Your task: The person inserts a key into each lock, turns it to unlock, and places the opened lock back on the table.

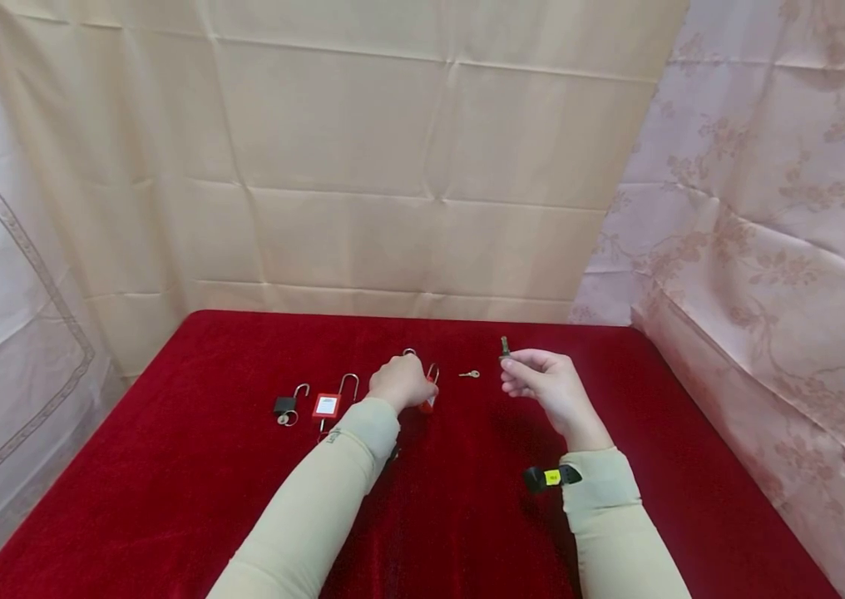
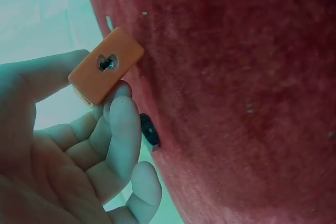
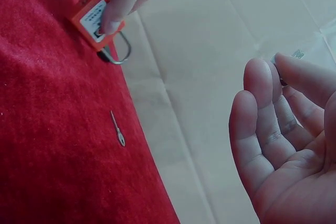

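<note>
Separately, the hands (image 1: 397, 381) (image 1: 551, 391) hold a red padlock (image 3: 93, 19) and a metal piece (image 1: 505, 344).

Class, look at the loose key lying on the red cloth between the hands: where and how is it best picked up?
Pinch the loose key by its broad, rounded head, probably from above, on the side of the right hand. It lies flat, head towards that side and thin blade pointing towards the left hand, so the head likely offers most to hold.
</note>
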{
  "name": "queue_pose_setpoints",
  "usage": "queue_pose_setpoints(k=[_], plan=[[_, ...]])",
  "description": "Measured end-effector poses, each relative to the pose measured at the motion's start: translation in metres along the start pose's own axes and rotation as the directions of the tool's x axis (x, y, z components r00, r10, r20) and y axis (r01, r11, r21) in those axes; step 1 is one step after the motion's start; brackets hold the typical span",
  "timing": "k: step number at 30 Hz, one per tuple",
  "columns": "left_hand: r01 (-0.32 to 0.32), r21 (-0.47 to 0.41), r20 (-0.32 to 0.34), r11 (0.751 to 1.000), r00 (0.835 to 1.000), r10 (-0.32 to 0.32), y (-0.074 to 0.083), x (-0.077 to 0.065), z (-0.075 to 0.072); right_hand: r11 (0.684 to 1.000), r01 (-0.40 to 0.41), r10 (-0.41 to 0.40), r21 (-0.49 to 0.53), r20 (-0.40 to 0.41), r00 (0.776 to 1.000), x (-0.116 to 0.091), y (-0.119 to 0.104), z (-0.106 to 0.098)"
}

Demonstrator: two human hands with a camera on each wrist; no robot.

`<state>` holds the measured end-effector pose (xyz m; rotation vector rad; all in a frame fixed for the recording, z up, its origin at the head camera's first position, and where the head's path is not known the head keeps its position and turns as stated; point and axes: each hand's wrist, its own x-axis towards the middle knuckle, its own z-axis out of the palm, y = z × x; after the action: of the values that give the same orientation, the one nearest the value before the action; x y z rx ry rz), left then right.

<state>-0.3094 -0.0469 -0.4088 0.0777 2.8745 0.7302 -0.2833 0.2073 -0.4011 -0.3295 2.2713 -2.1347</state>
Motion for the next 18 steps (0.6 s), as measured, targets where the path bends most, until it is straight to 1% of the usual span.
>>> queue_pose_setpoints(k=[6,10,15,18], plan=[[-0.057,-0.092,-0.031,0.994,0.998,0.054,0.001,-0.003,-0.013,1.000,0.002,-0.002,0.004,0.000,1.000,0.000,-0.002,0.001],[-0.100,-0.132,-0.055,0.986,0.994,0.093,0.003,-0.002,-0.020,1.000,0.000,0.000,0.002,0.001,1.000,0.000,-0.002,0.001],[-0.166,-0.210,-0.076,0.964,0.985,0.153,0.003,-0.004,-0.030,1.000,0.005,-0.005,0.006,0.015,1.000,-0.002,-0.006,0.004],[-0.181,-0.270,-0.082,0.946,0.983,0.164,0.004,-0.008,-0.035,1.000,0.014,-0.014,0.014,0.022,1.000,-0.003,-0.008,0.007]])
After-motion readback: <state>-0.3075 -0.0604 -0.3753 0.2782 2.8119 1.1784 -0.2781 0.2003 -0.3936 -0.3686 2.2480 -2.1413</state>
